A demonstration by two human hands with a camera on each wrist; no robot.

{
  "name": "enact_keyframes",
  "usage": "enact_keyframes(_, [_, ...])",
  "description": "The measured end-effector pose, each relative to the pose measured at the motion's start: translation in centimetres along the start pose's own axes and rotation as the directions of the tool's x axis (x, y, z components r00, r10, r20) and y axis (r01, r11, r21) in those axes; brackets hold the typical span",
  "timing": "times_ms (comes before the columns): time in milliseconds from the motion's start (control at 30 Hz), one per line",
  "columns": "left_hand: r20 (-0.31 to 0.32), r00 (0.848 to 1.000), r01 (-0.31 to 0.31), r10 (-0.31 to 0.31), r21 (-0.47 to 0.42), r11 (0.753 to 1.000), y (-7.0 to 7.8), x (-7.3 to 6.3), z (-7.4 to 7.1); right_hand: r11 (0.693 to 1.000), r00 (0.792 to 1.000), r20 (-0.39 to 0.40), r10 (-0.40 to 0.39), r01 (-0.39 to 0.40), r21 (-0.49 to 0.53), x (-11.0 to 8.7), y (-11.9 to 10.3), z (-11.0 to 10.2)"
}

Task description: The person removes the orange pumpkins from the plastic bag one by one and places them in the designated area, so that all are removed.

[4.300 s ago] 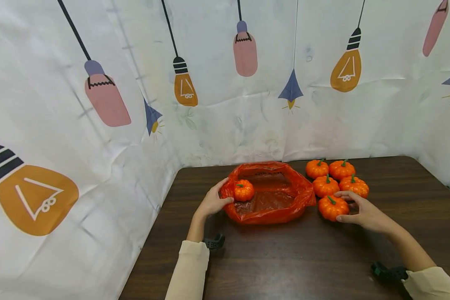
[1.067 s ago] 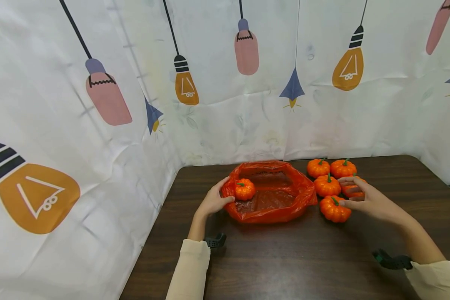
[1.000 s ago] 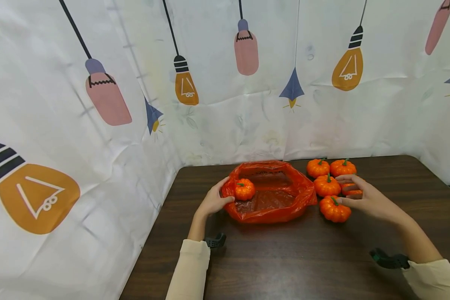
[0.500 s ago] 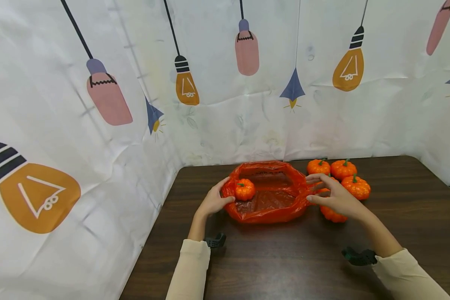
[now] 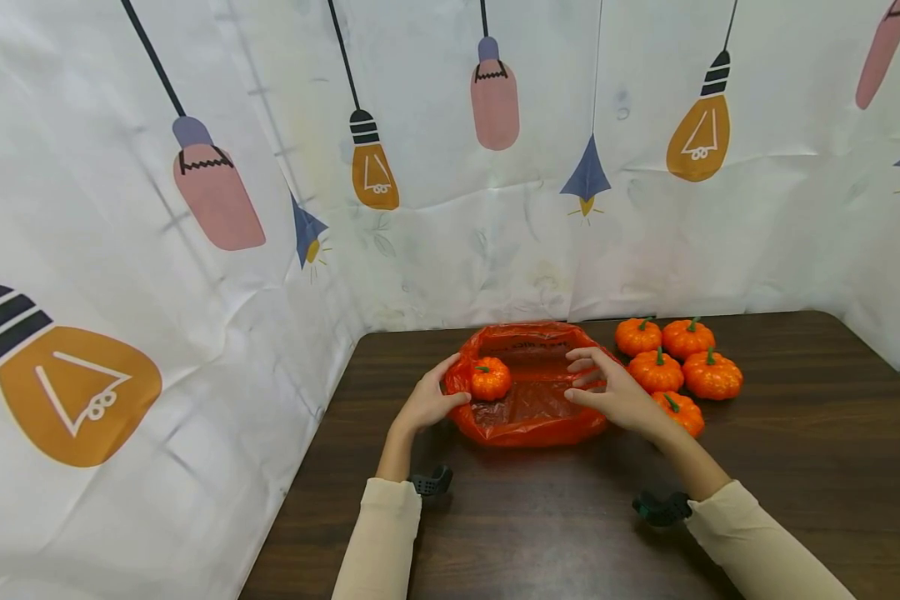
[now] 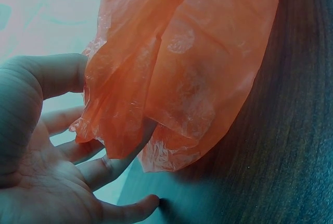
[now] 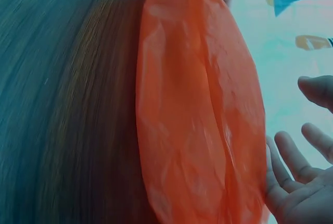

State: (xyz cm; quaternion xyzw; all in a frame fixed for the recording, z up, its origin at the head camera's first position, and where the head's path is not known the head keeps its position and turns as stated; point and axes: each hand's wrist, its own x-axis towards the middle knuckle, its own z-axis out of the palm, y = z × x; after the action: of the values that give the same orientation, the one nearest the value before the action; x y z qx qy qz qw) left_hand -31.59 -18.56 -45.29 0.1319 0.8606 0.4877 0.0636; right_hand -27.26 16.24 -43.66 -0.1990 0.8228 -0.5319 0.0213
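Observation:
A red-orange plastic bag (image 5: 532,433) lies on the table with its mouth wide toward me. Inside, at its left, sits one small orange pumpkin (image 5: 491,379) with a green stem. My left hand (image 5: 425,403) grips the bag's left rim; in the left wrist view its fingers lie partly behind the thin plastic (image 6: 182,78). Over the bag's right side hovers my right hand (image 5: 615,396), fingers spread and nothing in it. The right wrist view shows the same hand (image 7: 304,187) beside the bag's wall (image 7: 192,104). Several more pumpkins (image 5: 656,372) stand right of the bag.
The nearest pumpkin (image 5: 682,410) of the group is partly hidden behind my right hand. Dark wood table (image 5: 540,525) stretches toward me. A white cloth with printed lamps (image 5: 450,250) hangs behind and at the left.
My right hand has moved left, from the pumpkins to over the bag's right side, carrying nothing. The pumpkins stay where they were. My left hand has kept its place on the rim.

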Motion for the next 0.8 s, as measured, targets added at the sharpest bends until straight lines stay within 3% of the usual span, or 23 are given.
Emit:
enact_keyframes(467, [-0.002, 1.0, 0.012, -0.012, 0.008, 1.0, -0.1, 0.0, 0.1, 0.998, 0.996, 0.084, 0.044, -0.04, -0.052, 3.9, -1.1, 3.7])
enact_keyframes(800, [-0.001, 1.0, 0.005, -0.004, 0.007, 1.0, -0.1, 0.0, 0.0, 0.993, 0.988, 0.106, 0.112, -0.107, -0.058, 6.5, 0.4, 5.8])
